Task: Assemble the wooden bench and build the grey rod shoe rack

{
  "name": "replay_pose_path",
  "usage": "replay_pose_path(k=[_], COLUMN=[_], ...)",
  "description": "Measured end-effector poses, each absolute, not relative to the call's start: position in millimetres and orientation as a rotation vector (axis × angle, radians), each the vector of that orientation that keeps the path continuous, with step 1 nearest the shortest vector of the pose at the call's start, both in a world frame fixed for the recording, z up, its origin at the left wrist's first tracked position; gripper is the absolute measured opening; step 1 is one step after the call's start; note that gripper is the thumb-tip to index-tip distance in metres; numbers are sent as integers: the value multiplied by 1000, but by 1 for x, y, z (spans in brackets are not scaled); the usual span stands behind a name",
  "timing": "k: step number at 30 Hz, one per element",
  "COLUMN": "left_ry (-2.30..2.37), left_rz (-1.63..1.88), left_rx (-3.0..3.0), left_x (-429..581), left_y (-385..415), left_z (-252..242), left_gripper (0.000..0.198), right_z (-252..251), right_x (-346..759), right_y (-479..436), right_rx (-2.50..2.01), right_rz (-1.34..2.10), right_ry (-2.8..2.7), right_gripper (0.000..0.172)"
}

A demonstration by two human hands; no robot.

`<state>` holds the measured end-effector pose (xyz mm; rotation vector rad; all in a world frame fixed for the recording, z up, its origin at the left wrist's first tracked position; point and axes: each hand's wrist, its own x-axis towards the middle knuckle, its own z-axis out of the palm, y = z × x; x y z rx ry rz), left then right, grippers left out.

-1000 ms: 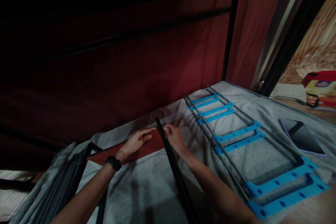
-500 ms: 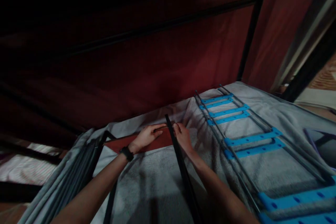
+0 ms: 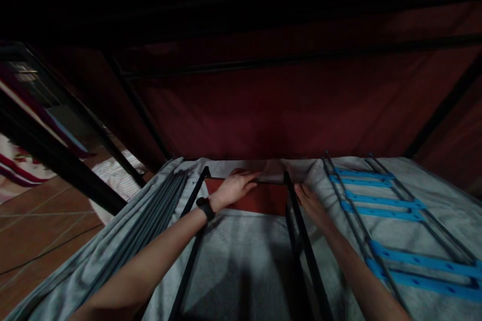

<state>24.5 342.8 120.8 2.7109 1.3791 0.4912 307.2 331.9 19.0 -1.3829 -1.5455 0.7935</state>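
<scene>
My left hand [image 3: 235, 188], with a black watch at the wrist, lies stretched out on the far edge of the grey cloth [image 3: 241, 256], its fingers on a thin dark rod beside a bare red patch [image 3: 259, 201]. My right hand [image 3: 311, 199] rests just right of a black frame bar [image 3: 307, 251] that runs toward me, its fingers flat on the grey cloth near the bar's far end. A second black bar [image 3: 188, 261] runs along the left under my left forearm.
A rack of grey rods with blue crosspieces [image 3: 391, 210] lies on the cloth at the right. A bundle of grey rods [image 3: 150, 220] lies along the left edge. Dark red fabric walls [image 3: 301, 110] and black frame poles enclose the back. Tiled floor [image 3: 33, 230] shows at left.
The view has swung left, bringing the floor and left poles into sight. Both hands stay at the cloth's far edge; my right hand has shifted off the bar's end to its right side.
</scene>
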Motion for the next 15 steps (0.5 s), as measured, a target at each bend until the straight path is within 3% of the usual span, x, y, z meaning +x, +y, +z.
replay_pose_path(k=[4, 10, 15], left_ry=[1757, 1760, 1748], left_rz=[821, 698, 998], left_rx=[2337, 2120, 2014], left_x=[-65, -143, -137], left_y=[348, 347, 346], left_z=[127, 88, 69], left_gripper=[44, 47, 62], right_z=[43, 78, 86], right_x=[303, 224, 153], right_y=[351, 392, 414], right_rx=[-1440, -1315, -1411], right_rz=[530, 260, 401], right_ry=[-1625, -2221, -2494], right_gripper=[47, 45, 56])
